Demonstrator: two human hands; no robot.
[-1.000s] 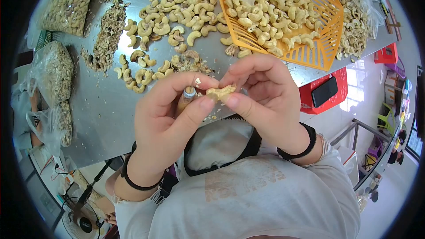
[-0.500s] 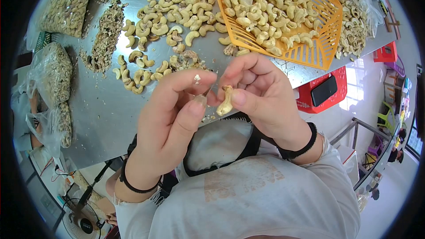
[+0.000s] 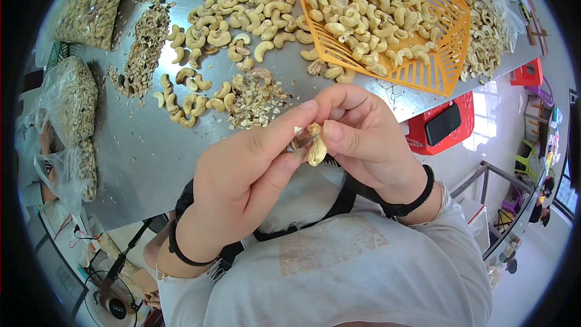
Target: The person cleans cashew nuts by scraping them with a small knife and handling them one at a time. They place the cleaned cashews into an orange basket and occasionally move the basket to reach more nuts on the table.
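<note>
My right hand (image 3: 366, 139) pinches a pale cashew (image 3: 316, 152) between thumb and fingers, its lower end hanging free. In my left hand (image 3: 245, 160), thumb and forefinger close on a small metal blade (image 3: 307, 139) that touches the cashew; its handle is hidden by the fingers. A white crumb sticks near the left fingertips. Just beyond the hands lies a heap of peeled skin and nut bits (image 3: 257, 102), with several loose cashews (image 3: 192, 106) beside it. A larger group of cashews (image 3: 257, 15) is spread farther up the metal table (image 3: 136, 163).
An orange basket (image 3: 451, 63) full of cashews stands at the back right, with another nut pile (image 3: 484, 30) beside it. Brown crumbs (image 3: 145, 48) and bagged nuts (image 3: 94, 6) are on the left. A phone (image 3: 443, 125) lies on a red stool (image 3: 463, 106).
My left hand has moved right and up to the right hand, bringing the blade onto the cashew. The scrap heap behind it has come into fuller view.
</note>
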